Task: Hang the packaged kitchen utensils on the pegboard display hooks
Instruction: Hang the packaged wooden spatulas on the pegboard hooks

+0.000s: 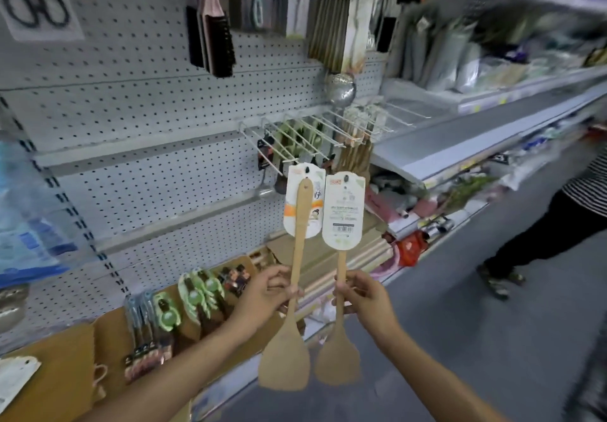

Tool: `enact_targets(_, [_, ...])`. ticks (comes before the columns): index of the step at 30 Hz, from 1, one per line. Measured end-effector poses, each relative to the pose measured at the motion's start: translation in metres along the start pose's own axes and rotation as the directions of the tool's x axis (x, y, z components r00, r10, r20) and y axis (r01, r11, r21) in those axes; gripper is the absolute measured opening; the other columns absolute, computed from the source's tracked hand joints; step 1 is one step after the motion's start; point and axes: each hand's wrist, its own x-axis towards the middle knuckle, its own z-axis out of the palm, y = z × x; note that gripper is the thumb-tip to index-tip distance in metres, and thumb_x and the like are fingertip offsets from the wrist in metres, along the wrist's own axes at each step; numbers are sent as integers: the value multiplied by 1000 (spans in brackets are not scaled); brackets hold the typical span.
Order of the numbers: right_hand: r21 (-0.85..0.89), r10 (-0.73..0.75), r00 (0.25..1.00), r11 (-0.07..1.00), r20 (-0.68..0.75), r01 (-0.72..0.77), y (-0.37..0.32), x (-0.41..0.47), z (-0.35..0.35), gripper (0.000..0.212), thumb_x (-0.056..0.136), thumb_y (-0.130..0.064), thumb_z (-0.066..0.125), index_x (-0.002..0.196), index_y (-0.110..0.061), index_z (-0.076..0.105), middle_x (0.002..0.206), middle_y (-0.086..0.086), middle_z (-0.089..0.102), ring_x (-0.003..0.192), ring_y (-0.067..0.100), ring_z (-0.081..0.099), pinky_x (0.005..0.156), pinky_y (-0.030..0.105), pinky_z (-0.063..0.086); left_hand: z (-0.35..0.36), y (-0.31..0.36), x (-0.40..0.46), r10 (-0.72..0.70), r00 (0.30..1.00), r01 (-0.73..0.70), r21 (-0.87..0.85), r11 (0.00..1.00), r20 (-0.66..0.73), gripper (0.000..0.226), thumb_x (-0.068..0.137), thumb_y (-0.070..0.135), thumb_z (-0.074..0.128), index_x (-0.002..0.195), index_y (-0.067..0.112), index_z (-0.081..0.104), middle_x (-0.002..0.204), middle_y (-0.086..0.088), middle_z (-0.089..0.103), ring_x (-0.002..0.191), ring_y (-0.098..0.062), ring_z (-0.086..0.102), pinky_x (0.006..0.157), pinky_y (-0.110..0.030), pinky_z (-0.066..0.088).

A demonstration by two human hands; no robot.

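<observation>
I hold two wooden spatulas upright, blades down, each with a white card tag at the handle's top. My left hand (267,291) grips the handle of the left spatula (297,257). My right hand (363,296) grips the handle of the right spatula (340,339), whose card shows its barcode side. The tags' hang holes sit just below and in front of a row of white wire hooks (295,135) jutting from the grey pegboard (147,99). Some of those hooks carry other packaged utensils.
Brushes (213,40) and packaged tools hang higher on the board. Cardboard boxes (75,356) with packaged peelers (193,300) lie on the bottom shelf at lower left. Shelves of goods run off to the right. A person in a striped top (558,221) stands in the aisle.
</observation>
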Motion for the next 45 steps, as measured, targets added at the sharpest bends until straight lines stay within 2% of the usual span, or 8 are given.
enact_targets(5, [39, -16, 1000, 999, -18, 17, -4, 27, -34, 8, 93, -3, 62, 98, 4, 62, 82, 29, 60, 66, 18, 70, 57, 28, 56, 31, -2, 45, 33, 997, -36, 33, 999, 70, 7, 93, 6, 66, 100, 6, 64, 89, -13, 77, 79, -26, 76, 74, -43, 62])
enact_targets(16, [-17, 19, 995, 1000, -102, -21, 8, 155, -100, 12, 93, 0, 60, 85, -7, 65, 84, 25, 67, 73, 32, 69, 62, 40, 58, 75, 16, 181, 72, 984, -70, -16, 997, 162, 8, 90, 10, 70, 97, 13, 70, 89, -12, 76, 86, -25, 74, 71, -23, 55])
enact_targets(21, [-37, 43, 992, 998, -119, -47, 3, 208, -125, 6, 93, -3, 61, 91, -7, 66, 85, 20, 70, 75, 28, 69, 63, 38, 58, 90, 20, 249, 58, 977, -61, 13, 998, 203, 10, 88, 19, 74, 92, 28, 71, 88, -10, 76, 88, -26, 74, 85, -45, 59])
enact_targets(25, [-28, 44, 989, 998, -140, -48, 1, 237, -143, 6, 93, -2, 62, 98, -4, 64, 85, 21, 69, 75, 34, 70, 66, 43, 59, 102, 21, 281, 40, 973, -44, 14, 999, 229, 32, 74, 41, 73, 95, 17, 69, 86, -11, 76, 85, -26, 74, 87, -51, 58])
enact_targets(29, [-11, 51, 987, 999, -149, -53, 1, 263, -161, 6, 94, 0, 59, 95, -2, 64, 87, 24, 67, 77, 40, 69, 65, 43, 59, 118, 19, 304, 22, 968, -27, 20, 999, 248, 8, 84, 23, 73, 92, 22, 70, 87, -8, 77, 87, -25, 75, 80, -37, 60])
enact_targets(34, [1, 68, 985, 998, -157, -69, 4, 302, -191, 10, 97, -2, 54, 96, 5, 60, 85, 34, 63, 73, 40, 70, 59, 34, 58, 140, 24, 330, 24, 973, -36, 48, 998, 231, 9, 90, 6, 69, 98, 10, 70, 88, -10, 77, 88, -21, 75, 74, -20, 56])
enact_targets(41, [5, 60, 995, 998, -83, -60, 16, 370, -247, 22, 97, -12, 55, 99, 10, 54, 76, 25, 61, 67, 32, 69, 59, 43, 59, 179, 17, 378, 28, 988, -55, 174, 983, 154, 12, 89, 13, 72, 100, 11, 69, 90, -7, 77, 86, -13, 76, 87, -42, 56])
enact_targets(45, [-1, 76, 997, 997, 9, -76, 26, 418, -294, 21, 97, -14, 57, 97, 6, 56, 78, 20, 60, 69, 32, 68, 59, 45, 58, 215, 10, 411, 15, 993, -48, 280, 959, 119, 15, 86, 20, 75, 100, 26, 71, 86, 7, 78, 84, -9, 75, 88, -38, 59])
